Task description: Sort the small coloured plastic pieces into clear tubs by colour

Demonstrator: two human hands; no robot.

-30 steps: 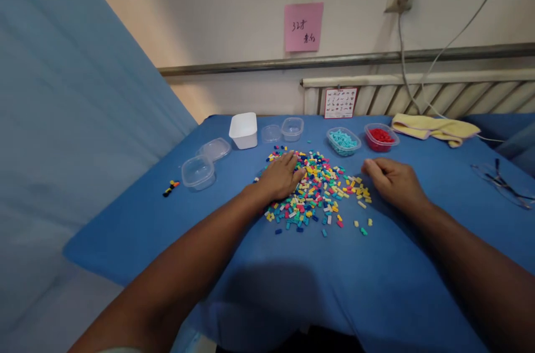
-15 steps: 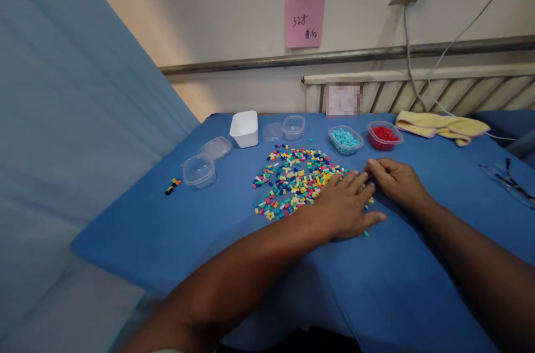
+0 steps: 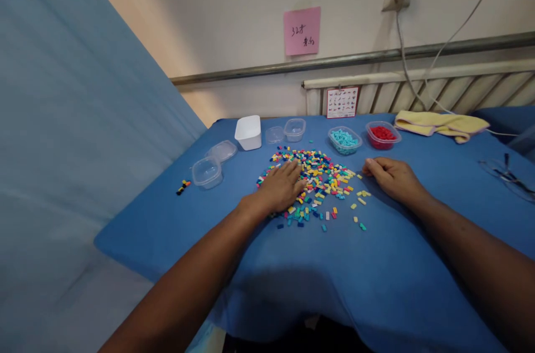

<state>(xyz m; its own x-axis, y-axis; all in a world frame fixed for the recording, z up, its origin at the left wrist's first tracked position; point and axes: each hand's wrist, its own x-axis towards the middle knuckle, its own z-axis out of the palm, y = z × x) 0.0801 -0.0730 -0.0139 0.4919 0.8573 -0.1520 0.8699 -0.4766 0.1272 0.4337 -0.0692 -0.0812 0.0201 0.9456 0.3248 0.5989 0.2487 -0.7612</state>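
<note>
My left hand (image 3: 282, 186) lies flat, fingers stretched, on the left part of a spread of small multicoloured plastic building bricks (image 3: 320, 166). It covers some of them. To the right of the spread my right hand (image 3: 393, 177) rests on the blue cloth, fingers curled and thumb pressed to the forefinger. Whatever it holds, if anything, is hidden. A few loose yellow bricks (image 3: 363, 194) lie just left of it. Beyond that hand stand a clear tub of light-blue bricks (image 3: 345, 138) and another of red bricks (image 3: 382, 135).
At the left are a clear empty tub (image 3: 208, 173), a lid (image 3: 223, 150) and some joined bricks (image 3: 183, 187). A white container (image 3: 248, 133), a smaller lid (image 3: 275, 135) and a clear tub (image 3: 295, 129) stand behind the spread. A yellow cloth (image 3: 441, 124) and glasses (image 3: 507, 177) lie right.
My left hand has moved left from beside the right hand across the bricks, which now lie spread further toward me. My right hand has stayed nearly in place. The view has shifted slightly.
</note>
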